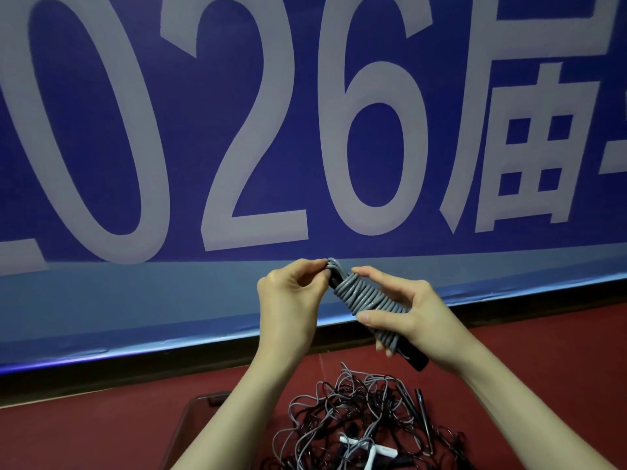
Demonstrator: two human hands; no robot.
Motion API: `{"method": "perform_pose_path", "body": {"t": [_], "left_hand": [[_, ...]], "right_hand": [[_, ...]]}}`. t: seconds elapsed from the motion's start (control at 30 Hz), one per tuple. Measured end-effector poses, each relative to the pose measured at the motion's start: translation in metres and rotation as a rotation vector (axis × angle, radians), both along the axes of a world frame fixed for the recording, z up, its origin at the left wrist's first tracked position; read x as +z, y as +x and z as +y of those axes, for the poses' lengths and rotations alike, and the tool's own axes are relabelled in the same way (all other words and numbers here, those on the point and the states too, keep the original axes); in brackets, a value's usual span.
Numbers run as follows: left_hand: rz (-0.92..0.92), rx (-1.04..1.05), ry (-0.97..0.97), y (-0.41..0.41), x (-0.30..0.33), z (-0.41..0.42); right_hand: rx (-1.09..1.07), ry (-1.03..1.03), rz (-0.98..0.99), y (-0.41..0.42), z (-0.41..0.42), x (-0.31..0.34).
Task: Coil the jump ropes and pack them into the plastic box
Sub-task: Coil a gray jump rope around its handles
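Near: loose rope tangle (359, 422) on red floor, plastic box (190, 425) beside it. Held above, coiled jump rope (366, 300): right hand (410, 317) grip wraps the bundle, left hand (288, 293) pinches the end. Light, springy, likely unwinds; hold mid-coil.

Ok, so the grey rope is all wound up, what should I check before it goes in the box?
1. Grey jump rope wound tight around its black handles: ok.
2. Loose rope end tucked in by the left hand: not ok, it is only pinched at the top of the bundle.
3. Right hand grips the bundle: ok.
4. Clear plastic box open and within reach: cannot tell, only a corner shows.
5. Tangled pile of ropes on the red floor sorted: not ok.
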State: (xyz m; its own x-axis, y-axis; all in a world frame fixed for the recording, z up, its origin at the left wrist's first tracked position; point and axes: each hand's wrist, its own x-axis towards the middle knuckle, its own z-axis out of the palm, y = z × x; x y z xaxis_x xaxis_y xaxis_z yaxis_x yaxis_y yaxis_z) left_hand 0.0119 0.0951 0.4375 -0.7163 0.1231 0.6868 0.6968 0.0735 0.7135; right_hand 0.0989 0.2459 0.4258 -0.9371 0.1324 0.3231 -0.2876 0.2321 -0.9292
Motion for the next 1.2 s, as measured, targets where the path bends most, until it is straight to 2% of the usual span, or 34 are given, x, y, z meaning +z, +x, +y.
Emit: {"method": "perform_pose_path", "body": {"t": [0.1,0.2,0.27,0.53,0.8,0.9,1.07,1.2], "left_hand": [[0.039,0.023,0.020,-0.002,-0.002,0.003],[0.117,0.055,-0.058,-0.008,-0.005,0.001],[0.103,0.034,-0.086,-0.012,-0.006,0.000],[-0.047,-0.138,-0.038,-0.019,-0.008,0.002],[-0.262,-0.473,-0.169,-0.024,-0.003,-0.013],[-0.317,-0.480,-0.209,-0.025,-0.005,-0.017],[-0.373,-0.458,-0.164,-0.022,-0.004,-0.018],[-0.516,-0.614,-0.005,-0.021,-0.005,-0.015]], "right_hand": [[-0.019,0.032,0.016,-0.002,0.001,0.001],[-0.028,0.050,0.018,-0.004,0.001,-0.002],[-0.041,0.066,0.018,-0.005,0.001,-0.004],[-0.048,0.099,0.012,-0.005,0.006,-0.001],[-0.005,0.067,-0.045,0.000,0.012,0.003],[0.026,0.052,-0.080,0.001,0.015,0.004],[0.044,0.070,-0.081,0.004,0.019,0.009],[0.073,0.045,-0.073,0.007,0.021,0.012]]}}
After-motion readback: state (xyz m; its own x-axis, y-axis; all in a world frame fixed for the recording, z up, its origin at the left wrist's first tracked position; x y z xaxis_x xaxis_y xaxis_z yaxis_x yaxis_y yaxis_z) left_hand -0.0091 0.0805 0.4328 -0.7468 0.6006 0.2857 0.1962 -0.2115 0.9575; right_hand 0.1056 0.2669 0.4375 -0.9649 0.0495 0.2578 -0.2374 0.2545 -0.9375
